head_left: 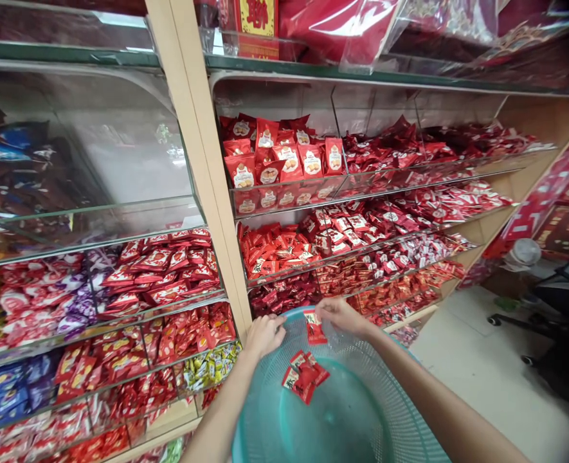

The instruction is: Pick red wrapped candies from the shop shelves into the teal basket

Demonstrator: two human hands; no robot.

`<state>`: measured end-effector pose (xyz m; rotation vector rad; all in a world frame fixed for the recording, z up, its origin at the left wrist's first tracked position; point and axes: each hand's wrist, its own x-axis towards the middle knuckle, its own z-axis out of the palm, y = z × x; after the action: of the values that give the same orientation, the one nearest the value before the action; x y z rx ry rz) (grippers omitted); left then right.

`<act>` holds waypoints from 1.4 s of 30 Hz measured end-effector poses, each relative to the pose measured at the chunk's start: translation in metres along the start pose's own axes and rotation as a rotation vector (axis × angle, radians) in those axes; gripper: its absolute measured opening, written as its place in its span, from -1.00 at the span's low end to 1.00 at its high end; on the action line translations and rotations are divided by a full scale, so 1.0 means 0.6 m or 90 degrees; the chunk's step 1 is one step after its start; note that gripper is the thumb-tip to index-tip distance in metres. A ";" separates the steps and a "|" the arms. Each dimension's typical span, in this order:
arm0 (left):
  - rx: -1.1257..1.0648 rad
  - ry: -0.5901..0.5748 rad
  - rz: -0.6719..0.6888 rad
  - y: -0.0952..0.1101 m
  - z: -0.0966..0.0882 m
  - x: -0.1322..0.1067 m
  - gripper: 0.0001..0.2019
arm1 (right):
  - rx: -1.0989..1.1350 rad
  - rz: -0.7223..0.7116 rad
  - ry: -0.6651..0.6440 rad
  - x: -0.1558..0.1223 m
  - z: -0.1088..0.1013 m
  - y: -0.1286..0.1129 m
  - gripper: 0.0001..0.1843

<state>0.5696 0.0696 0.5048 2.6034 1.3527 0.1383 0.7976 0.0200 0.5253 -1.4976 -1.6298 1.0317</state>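
Right hand (342,315): thumb and forefinger pinch the top edge of a small red foil sweet packet (314,328). The packet hangs upright over the far rim of a round teal plastic mesh basket (385,411). The other fingers are bent close together.

Left hand (265,334): fingers curled and pressed together over the far-left rim of the basket, gripping it.

Basket contents: a small heap of matching red packets (305,376) lies loose just beyond the centre of the solid base, directly below the held packet and apart from it. No other contents noted.

Surroundings: the far rim of the basket stands just in front of a tiered shelf unit. A pale wooden upright (207,193) divides the unit above the left hand. Clear acrylic bins (289,193) to the right of the upright hold red wrapped sweets, tier on tier. The bins to the left hold red, purple, blue and yellow wrappers (72,302). The lowest bins are partly hidden behind both hands and the basket rim.

At far right, on the pale tiled floor (481,366), stands a black wheeled chair (554,308).
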 end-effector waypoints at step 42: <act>0.012 0.033 0.018 -0.013 0.009 0.005 -0.60 | -0.201 -0.263 0.222 0.104 -0.067 -0.165 -0.77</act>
<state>0.5661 0.0760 0.4976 2.6527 1.3406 0.2000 0.7824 0.0842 0.6298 -1.3555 -1.7911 0.2799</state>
